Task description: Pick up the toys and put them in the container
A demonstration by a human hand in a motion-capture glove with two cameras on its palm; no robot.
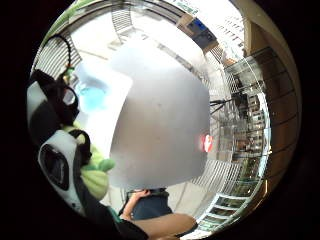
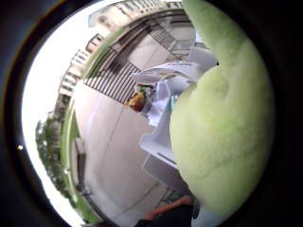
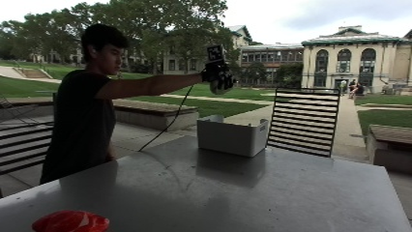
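Apparently plush, the pale-green toy (image 2: 222,118) fills the hand (image 3: 219,77).

No writing can be read anywhere — not on the white container (image 3: 231,136), nor elsewhere.

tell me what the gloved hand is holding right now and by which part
The right hand grips a light green plush toy, held high above the white container. Which part of the toy the fingers close on cannot be told.

Toys: two, green plush (image 2: 222,127), red (image 3: 71,222). Container (image 3: 231,135): one.
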